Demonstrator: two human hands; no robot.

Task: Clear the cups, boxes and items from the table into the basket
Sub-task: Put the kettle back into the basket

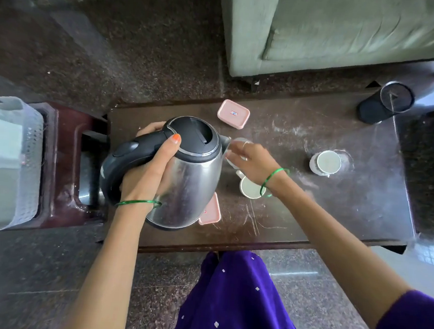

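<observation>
My left hand (153,169) grips the black handle of a steel electric kettle (191,183) and holds it over the left end of the dark table (324,211). Just past the kettle's spout, my right hand (255,164) curls over a white cup (241,141) that is mostly hidden by the fingers. A second white cup (249,189) stands under my right wrist, and a third (326,162) is further right. One pink lidded box (233,113) lies at the far edge. Another pink box (211,212) pokes out from under the kettle. The white perforated basket (30,149) is at the far left.
The basket rests on a dark red plastic stool (65,168) right beside the table's left end. A black cylindrical flask (384,104) stands at the table's far right corner. A grey-green sofa (351,32) sits beyond the table. My purple clothing is at the near edge.
</observation>
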